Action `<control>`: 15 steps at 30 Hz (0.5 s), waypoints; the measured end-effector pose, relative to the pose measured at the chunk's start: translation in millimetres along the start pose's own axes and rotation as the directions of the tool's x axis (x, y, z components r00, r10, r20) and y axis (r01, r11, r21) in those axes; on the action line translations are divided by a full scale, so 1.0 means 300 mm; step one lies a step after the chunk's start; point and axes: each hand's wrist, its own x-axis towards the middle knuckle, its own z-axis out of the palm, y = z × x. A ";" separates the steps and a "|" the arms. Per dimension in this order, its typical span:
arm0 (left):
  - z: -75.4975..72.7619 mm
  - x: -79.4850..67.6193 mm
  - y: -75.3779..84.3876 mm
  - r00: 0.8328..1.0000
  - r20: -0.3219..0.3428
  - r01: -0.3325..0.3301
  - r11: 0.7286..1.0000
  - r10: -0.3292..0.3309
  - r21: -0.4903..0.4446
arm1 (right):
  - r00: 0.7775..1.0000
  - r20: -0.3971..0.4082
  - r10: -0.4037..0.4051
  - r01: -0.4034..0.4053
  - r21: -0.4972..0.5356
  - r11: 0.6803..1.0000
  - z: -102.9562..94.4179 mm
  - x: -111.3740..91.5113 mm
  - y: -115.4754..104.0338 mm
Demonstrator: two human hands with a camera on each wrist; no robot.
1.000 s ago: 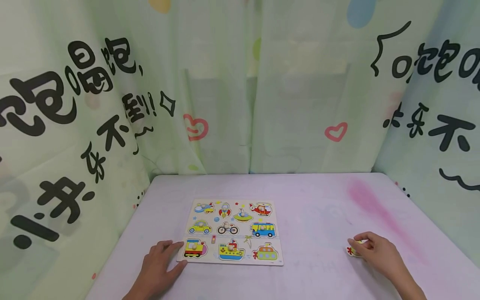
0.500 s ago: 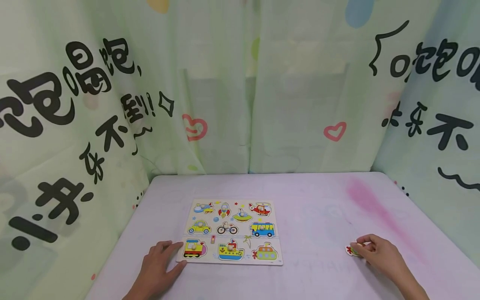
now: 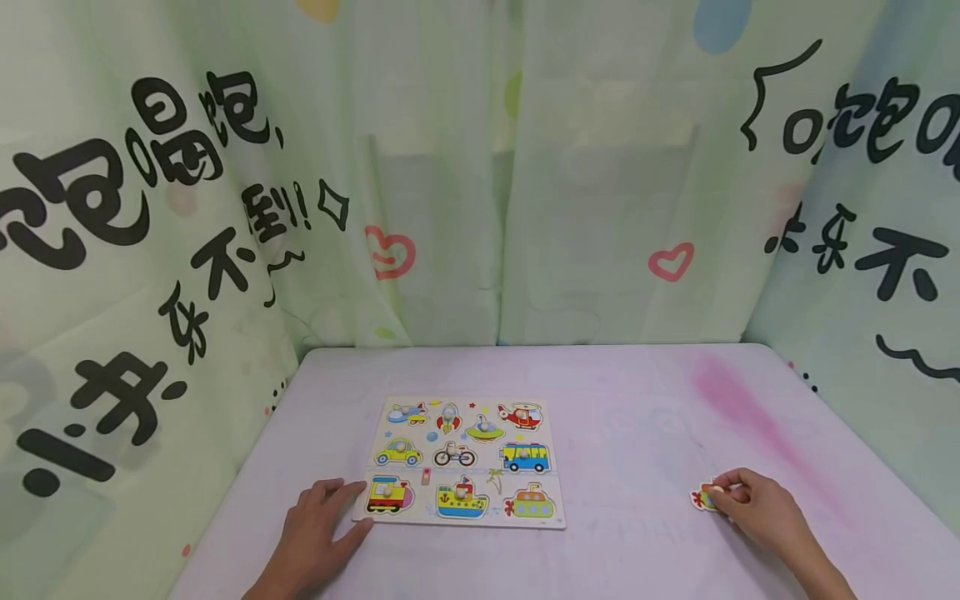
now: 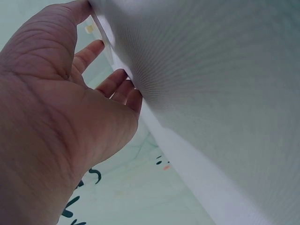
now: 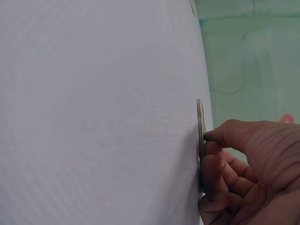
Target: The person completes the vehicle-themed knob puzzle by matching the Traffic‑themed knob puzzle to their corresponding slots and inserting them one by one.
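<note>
A wooden knob puzzle board (image 3: 498,523) with bright vehicle pictures lies on the table, left of centre in the head view. My left hand (image 3: 313,533) rests at its lower left corner, fingers relaxed, with fingertips and thumb touching the edge. Far to the right, my right hand (image 3: 761,508) pinches a small puzzle piece (image 3: 703,498), yellow-green with a red propeller shape at its left end. In the right wrist view this thin piece (image 5: 200,122) appears edge-on, close over the table, with thumb and fingertips on its face. The fingers hide part of its picture.
The pale table (image 3: 622,467) has a pink smear (image 3: 742,408) at its right side. Printed curtains (image 3: 585,208) enclose the back and both sides. On the board, a submarine picture (image 3: 530,502) occupies the lower right corner.
My right fingers have shifted slightly on the puzzle piece, and more of its picture shows now. The left hand and the board stay where they were.
</note>
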 end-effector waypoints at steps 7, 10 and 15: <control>-0.005 -0.001 0.003 1.000 0.006 0.007 1.000 -0.007 -0.002 | 1.000 0.008 0.009 -0.009 0.004 1.000 0.005 0.005 0.004; -0.008 -0.002 0.007 1.000 0.012 0.010 1.000 -0.010 -0.007 | 1.000 0.008 0.030 -0.030 0.041 0.999 0.009 -0.002 -0.003; -0.008 0.000 0.007 1.000 0.010 0.012 1.000 -0.012 -0.008 | 0.999 0.007 0.054 -0.054 0.135 0.989 0.032 -0.026 -0.034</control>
